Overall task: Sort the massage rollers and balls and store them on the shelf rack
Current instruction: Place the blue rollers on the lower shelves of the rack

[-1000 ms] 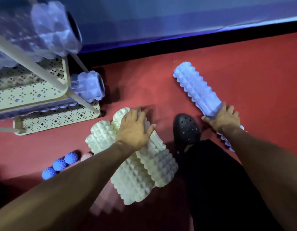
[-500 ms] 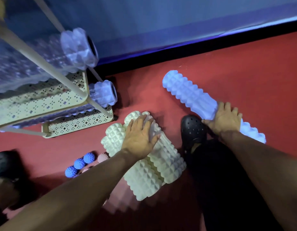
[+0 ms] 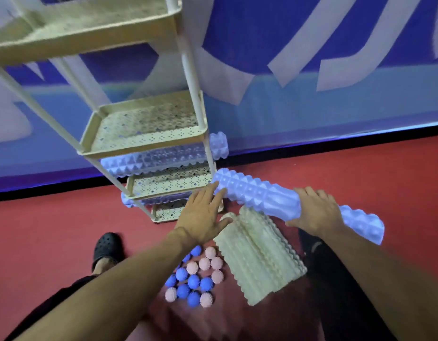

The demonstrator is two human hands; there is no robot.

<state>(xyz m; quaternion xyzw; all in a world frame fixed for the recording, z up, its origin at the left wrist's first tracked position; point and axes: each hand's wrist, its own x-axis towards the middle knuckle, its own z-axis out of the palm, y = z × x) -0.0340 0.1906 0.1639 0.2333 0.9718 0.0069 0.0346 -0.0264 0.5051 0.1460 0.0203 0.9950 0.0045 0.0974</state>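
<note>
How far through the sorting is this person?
Partway. Two blue rollers already lie on the rack's lower shelves. The right hand holds a third blue roller, the left hand open beside it. White rollers and spiky balls remain on the floor.

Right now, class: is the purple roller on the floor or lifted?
Lifted: the right hand holds the purple roller above the white rollers.
</note>
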